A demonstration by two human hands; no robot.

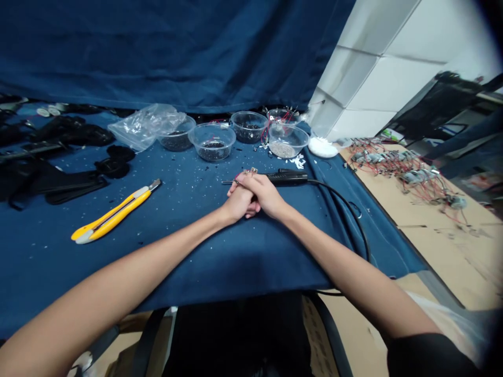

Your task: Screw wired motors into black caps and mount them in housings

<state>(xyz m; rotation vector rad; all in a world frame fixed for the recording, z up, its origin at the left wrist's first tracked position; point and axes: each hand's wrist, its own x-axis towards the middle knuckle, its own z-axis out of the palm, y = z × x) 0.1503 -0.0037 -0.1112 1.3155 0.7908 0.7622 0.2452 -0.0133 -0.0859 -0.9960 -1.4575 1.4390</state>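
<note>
My left hand (238,203) and my right hand (264,192) are closed together above the blue cloth, the right lying partly over the left. A small metal part (251,171) with a bit of red wire shows at the top of the fingers; most of it is hidden. Just behind the hands lies a black corded electric screwdriver (288,178), its thin tip sticking out on the left. Whether a finger touches the screwdriver, I cannot tell. To the left rests a yellow utility knife (116,213).
Clear plastic bowls (212,142) of small dark or pale parts line the back, beside a plastic bag (143,125). Black pieces (51,173) crowd the left. A black cable (353,214) curves down on the right. Wired motors (416,173) cover cardboard (436,246) farther right.
</note>
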